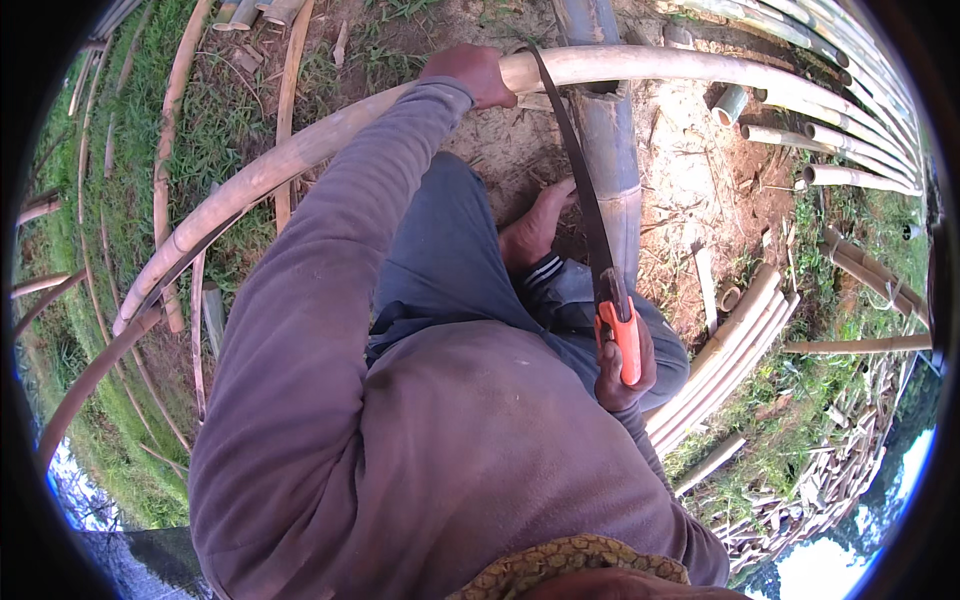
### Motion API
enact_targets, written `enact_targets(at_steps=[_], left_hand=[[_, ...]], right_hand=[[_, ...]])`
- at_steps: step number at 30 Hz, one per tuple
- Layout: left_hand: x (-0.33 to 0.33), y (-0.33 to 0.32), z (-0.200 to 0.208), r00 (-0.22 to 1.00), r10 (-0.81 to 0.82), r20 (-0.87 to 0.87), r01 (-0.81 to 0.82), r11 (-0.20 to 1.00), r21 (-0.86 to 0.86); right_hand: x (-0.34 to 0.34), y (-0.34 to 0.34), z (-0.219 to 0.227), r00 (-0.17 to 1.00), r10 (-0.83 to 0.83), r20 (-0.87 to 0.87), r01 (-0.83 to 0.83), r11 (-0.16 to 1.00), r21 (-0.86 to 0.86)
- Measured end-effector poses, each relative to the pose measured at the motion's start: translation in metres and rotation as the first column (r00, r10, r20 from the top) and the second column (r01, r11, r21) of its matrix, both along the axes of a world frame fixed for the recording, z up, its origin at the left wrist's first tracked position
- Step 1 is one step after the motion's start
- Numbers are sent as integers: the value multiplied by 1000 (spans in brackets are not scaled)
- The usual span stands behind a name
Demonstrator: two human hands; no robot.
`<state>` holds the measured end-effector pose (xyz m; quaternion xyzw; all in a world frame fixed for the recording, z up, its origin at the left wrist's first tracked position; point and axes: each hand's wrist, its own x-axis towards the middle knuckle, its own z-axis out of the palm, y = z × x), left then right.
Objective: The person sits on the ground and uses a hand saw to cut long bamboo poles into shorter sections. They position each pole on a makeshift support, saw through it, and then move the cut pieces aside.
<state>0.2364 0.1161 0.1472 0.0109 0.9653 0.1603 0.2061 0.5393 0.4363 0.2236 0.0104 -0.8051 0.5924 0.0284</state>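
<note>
A long pale bamboo pole (690, 65) runs across the far side of the view, bending with the lens. My left hand (470, 75) is wrapped round it, left of a thick grey-green bamboo pole (610, 150) that lies beneath and crosses it. My right hand (630, 370) grips a hand saw (585, 190) by its orange handle. The dark blade points away from me, and its tip end reaches the pale pole just right of my left hand. Whether the teeth have cut into the pole I cannot tell.
Several cut bamboo poles (850, 175) lie at the far right. More light poles (730, 350) are stacked beside my right knee. Long strips (170, 170) lie on grass at the left. A pile of split scraps (830, 470) lies at the near right. My bare foot (535, 230) rests beside the thick pole.
</note>
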Motion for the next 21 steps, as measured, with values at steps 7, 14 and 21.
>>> enact_targets(at_steps=[7,14,21], left_hand=[[-4,6,4,1000,-2,-21,1,999,-41],[2,-3,-7,999,33,39,-33,999,-3],[0,5,-2,1000,-8,23,8,1000,-2]], right_hand=[[-208,-108,-23,987,-84,-139,99,989,106],[7,13,-14,1000,-25,11,23,989,145],[-146,-68,-31,999,-34,14,32,990,136]])
